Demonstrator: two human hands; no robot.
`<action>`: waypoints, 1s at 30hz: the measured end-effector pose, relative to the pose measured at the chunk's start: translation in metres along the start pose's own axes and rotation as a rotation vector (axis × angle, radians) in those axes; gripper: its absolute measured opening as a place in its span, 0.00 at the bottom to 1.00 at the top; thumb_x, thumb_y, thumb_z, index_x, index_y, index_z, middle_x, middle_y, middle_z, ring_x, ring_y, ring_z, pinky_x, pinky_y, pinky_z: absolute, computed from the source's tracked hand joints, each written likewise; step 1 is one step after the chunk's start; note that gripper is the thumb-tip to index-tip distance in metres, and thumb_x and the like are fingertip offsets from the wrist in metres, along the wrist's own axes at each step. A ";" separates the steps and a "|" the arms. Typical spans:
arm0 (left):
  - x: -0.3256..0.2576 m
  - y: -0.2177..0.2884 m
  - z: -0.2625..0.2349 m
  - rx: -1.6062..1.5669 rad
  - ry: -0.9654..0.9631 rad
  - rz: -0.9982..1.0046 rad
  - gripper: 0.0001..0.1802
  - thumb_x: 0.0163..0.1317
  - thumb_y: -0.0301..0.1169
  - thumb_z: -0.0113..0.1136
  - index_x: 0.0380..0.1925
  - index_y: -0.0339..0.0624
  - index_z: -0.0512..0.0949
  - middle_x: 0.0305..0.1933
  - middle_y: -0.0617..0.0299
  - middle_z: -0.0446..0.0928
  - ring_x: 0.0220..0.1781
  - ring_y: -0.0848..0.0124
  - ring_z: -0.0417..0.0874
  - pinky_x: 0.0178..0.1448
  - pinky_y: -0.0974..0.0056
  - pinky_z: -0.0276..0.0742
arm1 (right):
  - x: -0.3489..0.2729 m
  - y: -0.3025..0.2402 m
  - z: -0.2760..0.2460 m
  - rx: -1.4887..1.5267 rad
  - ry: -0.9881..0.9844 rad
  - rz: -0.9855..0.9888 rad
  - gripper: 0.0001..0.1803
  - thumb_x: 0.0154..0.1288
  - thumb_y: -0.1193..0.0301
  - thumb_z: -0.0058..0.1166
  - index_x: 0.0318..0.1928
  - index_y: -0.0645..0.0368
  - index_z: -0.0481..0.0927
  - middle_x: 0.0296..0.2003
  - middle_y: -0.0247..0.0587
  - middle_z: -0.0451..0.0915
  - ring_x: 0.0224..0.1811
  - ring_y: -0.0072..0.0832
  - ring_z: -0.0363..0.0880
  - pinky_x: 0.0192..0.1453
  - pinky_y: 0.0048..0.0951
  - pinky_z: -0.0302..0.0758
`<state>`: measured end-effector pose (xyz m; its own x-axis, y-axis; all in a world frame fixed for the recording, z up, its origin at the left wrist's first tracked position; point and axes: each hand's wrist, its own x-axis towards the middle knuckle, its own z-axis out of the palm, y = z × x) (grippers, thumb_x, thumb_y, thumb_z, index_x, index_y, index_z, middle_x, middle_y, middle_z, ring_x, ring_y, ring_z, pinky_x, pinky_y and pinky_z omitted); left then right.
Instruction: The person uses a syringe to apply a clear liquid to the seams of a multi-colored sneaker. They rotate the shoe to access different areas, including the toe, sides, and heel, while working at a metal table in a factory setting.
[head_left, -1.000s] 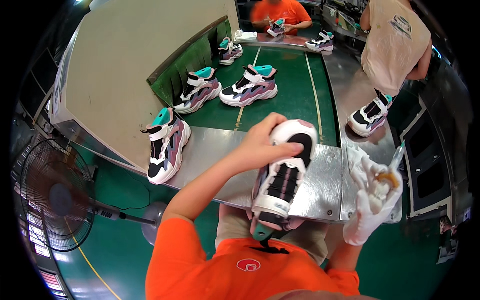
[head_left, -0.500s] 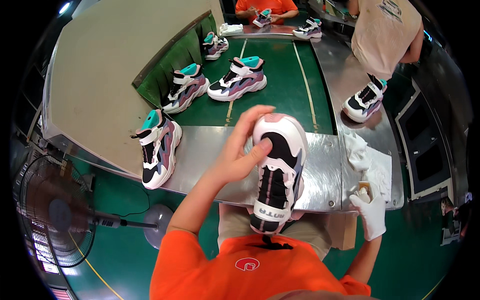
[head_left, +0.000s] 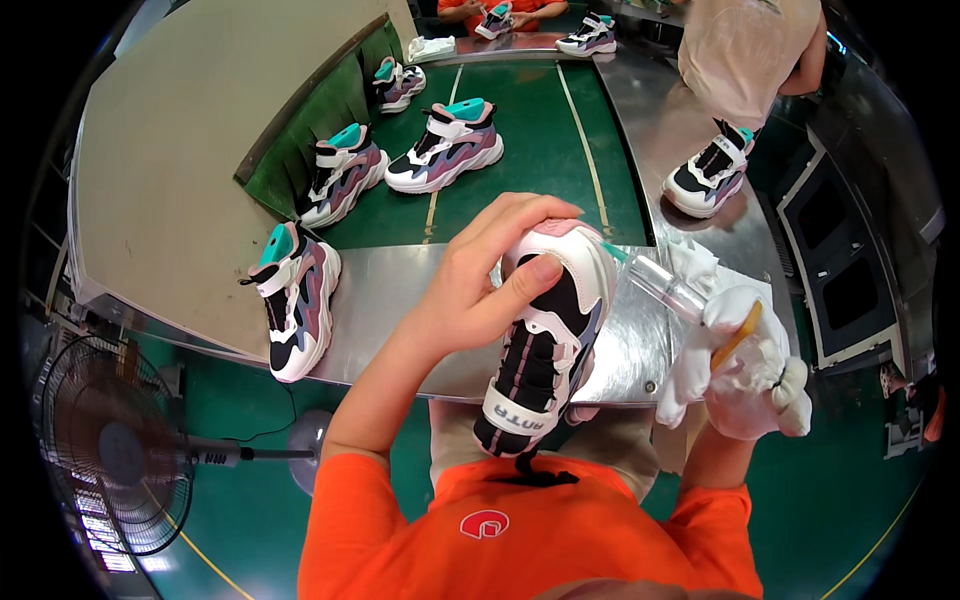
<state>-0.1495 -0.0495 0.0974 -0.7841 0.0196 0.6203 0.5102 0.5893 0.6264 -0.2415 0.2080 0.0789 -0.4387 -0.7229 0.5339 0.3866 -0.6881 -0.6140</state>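
Observation:
A white, black and purple sneaker (head_left: 527,365) hangs over the bench's near edge, toe away from me and strap toward me. My bare left hand (head_left: 490,275) wraps around its toe from the left, thumb on the black upper. My right hand (head_left: 690,365), in a white glove, grips a clear tube-shaped applicator (head_left: 665,287) whose thin teal tip meets the toe's right side, at or close to the sole edge. A yellow stick (head_left: 737,335) and some crumpled white material (head_left: 765,365) are also in that hand; how they are held is partly hidden.
Similar sneakers stand at left (head_left: 300,300), on the green belt (head_left: 520,160) and at right (head_left: 708,180). White paper (head_left: 745,285) lies on the metal bench (head_left: 390,290). A fan (head_left: 115,440) stands at left. Across the belt a person in orange (head_left: 540,10) handles a shoe.
My right hand has come up and inward from the bench's right edge, bringing the applicator to the sneaker's toe. My left hand keeps its hold. The whole view has shifted slightly.

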 end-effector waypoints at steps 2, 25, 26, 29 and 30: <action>-0.001 0.000 -0.001 -0.009 0.002 0.007 0.23 0.64 0.39 0.54 0.53 0.33 0.73 0.51 0.53 0.75 0.54 0.64 0.75 0.60 0.63 0.67 | 0.006 0.002 0.002 0.018 -0.020 0.006 0.41 0.41 0.57 0.65 0.52 0.74 0.68 0.33 0.58 0.76 0.27 0.44 0.80 0.27 0.34 0.80; -0.022 -0.028 -0.018 -0.201 0.123 -0.144 0.28 0.68 0.43 0.55 0.58 0.31 0.69 0.53 0.55 0.76 0.53 0.70 0.76 0.59 0.67 0.70 | 0.037 0.020 0.020 -0.249 0.124 0.148 0.36 0.30 0.72 0.49 0.47 0.83 0.72 0.24 0.60 0.75 0.21 0.45 0.79 0.23 0.29 0.78; -0.024 -0.031 -0.019 -0.204 0.150 -0.159 0.29 0.68 0.44 0.55 0.58 0.31 0.69 0.53 0.55 0.76 0.54 0.70 0.76 0.59 0.66 0.70 | 0.038 0.023 0.021 -0.272 0.174 0.176 0.37 0.30 0.71 0.48 0.47 0.83 0.72 0.24 0.60 0.76 0.22 0.44 0.79 0.23 0.28 0.78; -0.030 -0.038 -0.024 -0.254 0.228 -0.192 0.27 0.69 0.43 0.54 0.58 0.32 0.70 0.53 0.55 0.76 0.54 0.70 0.76 0.59 0.67 0.69 | 0.042 0.034 0.023 -0.279 0.287 0.258 0.38 0.31 0.68 0.46 0.47 0.83 0.73 0.26 0.58 0.76 0.22 0.42 0.80 0.23 0.27 0.77; -0.032 -0.040 -0.026 -0.258 0.244 -0.214 0.29 0.69 0.45 0.54 0.59 0.31 0.68 0.53 0.55 0.76 0.54 0.70 0.76 0.60 0.67 0.69 | 0.045 0.039 0.022 -0.258 0.288 0.267 0.39 0.30 0.67 0.46 0.47 0.83 0.73 0.27 0.58 0.77 0.22 0.42 0.80 0.23 0.27 0.77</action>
<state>-0.1356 -0.0949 0.0646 -0.7914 -0.2914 0.5374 0.4410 0.3368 0.8319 -0.2279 0.1474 0.0920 -0.5729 -0.8003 0.1772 0.3182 -0.4164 -0.8517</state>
